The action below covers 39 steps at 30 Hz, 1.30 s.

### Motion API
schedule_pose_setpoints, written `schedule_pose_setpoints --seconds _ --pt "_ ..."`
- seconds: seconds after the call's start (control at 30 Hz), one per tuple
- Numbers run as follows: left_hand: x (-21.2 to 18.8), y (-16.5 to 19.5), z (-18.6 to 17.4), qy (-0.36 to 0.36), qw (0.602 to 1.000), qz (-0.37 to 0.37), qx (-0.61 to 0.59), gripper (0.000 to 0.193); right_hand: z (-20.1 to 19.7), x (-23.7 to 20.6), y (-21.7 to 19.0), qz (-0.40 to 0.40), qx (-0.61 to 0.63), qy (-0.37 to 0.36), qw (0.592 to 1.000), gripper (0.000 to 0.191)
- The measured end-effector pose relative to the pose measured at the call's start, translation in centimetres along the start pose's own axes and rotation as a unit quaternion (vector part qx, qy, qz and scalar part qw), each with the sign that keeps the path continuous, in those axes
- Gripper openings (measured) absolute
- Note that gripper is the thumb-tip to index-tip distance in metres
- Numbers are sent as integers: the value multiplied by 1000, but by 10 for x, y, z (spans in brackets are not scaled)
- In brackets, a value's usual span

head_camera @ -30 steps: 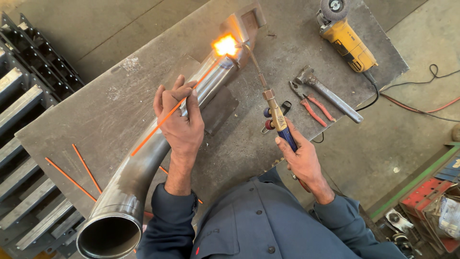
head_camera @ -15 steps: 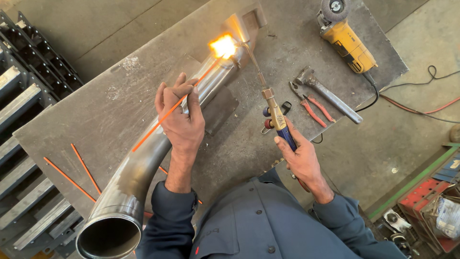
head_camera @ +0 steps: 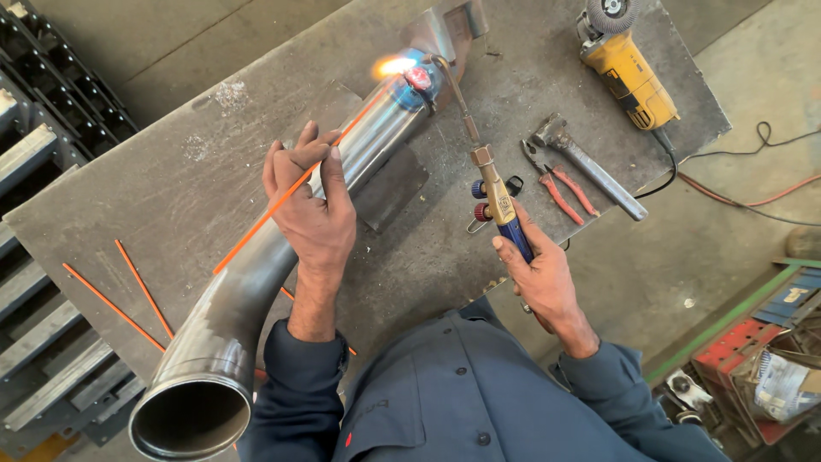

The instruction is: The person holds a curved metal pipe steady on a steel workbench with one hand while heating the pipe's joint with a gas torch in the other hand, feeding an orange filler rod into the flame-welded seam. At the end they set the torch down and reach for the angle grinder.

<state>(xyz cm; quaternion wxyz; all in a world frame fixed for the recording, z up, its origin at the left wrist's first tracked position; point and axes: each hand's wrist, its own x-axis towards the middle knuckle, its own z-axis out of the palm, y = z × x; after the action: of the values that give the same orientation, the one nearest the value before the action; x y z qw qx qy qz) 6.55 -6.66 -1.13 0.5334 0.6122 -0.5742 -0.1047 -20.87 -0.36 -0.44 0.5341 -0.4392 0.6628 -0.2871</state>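
Curved steel pipe (head_camera: pixel 256 282) glows under the flame, joint hidden; left hand (head_camera: pixel 312 210) pinches orange rod (head_camera: pixel 295 188), right hand (head_camera: pixel 534 269) grips torch (head_camera: pixel 496 192).

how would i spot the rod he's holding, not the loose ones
Start at the big curved steel pipe on the workbench. The left hand resting on it pinches a thin orange rod aimed at the flame. The spare rods lie flat on the bench instead.

Thin orange filler rod (head_camera: pixel 295 186) slanting along curved steel pipe (head_camera: pixel 256 282), brass-necked blue-handled torch (head_camera: pixel 487 175) flaming at the pipe's far joint
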Motion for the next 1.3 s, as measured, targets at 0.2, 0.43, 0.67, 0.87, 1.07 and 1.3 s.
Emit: schedule_pose_setpoints --seconds 0.2,0.43,0.67,0.87,1.07,1.3 --pt "0 -7 2 -7 1000 -8 -10 12 6 0 -2 25 -15 10 1000 70" --pt "2 -8 6 -9 1000 -7 -12 12 6 4 -3 32 -26 14 999 69" --pt "2 -8 6 -15 1000 -6 -10 11 5 6 -4 33 -31 14 999 69" --pt "4 -8 9 -12 1000 -6 -9 11 5 5 -4 34 -20 13 999 70" --pt "3 -7 7 -13 1000 -8 -13 12 3 5 -4 41 -15 6 999 70" --pt "4 -8 10 -13 1000 -8 -15 11 5 6 -4 34 -28 8 999 69"
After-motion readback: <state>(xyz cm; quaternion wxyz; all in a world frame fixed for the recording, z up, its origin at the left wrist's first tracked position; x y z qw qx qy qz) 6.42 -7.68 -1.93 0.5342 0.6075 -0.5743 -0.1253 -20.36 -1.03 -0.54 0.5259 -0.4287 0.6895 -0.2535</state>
